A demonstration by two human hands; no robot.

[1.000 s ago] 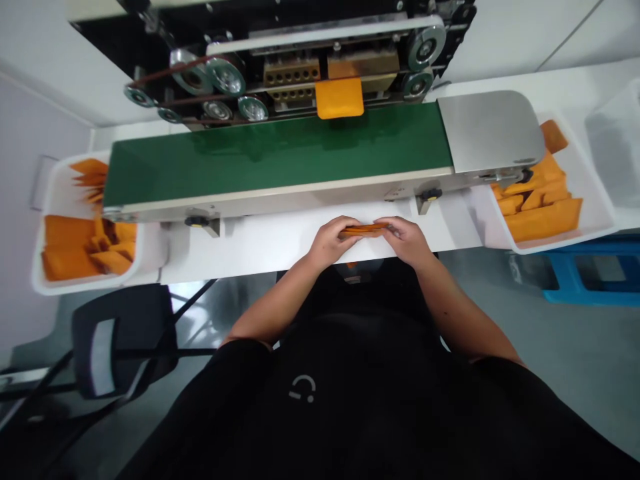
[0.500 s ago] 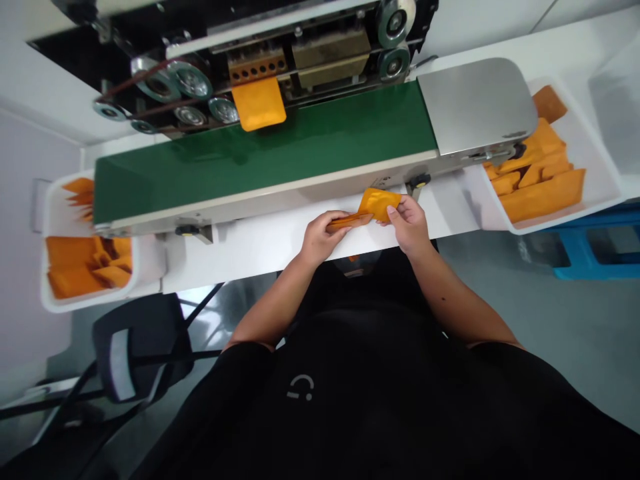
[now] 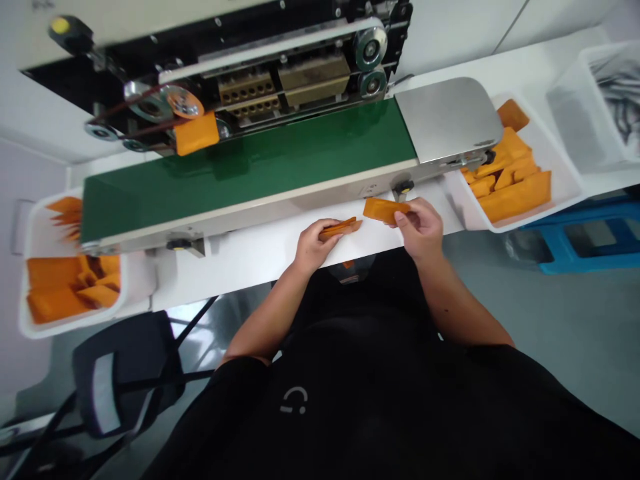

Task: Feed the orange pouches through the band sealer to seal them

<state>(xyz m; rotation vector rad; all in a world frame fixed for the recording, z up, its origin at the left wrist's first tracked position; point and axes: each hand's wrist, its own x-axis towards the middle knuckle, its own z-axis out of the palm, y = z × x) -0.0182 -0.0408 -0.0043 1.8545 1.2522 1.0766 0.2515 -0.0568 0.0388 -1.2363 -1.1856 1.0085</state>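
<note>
My left hand is closed around a few orange packets, held edge-on above the white table. Between thumb and fingers, my right hand grips a single orange packet, apart from the others and a little to their right. Beyond both hands runs the green conveyor belt of a sealing machine. Another orange packet sits in the machine's rollers at the left, hanging over the belt's far edge.
A white bin at the left and a white bin at the right hold orange packets. Farther right stands a tub with dark and silvery contents. A black chair and a blue stool are by the table.
My right hand has drawn its packet away from those in my left hand. The packet in the machine has travelled left from the heater blocks to the rollers. The view has shifted slightly.
</note>
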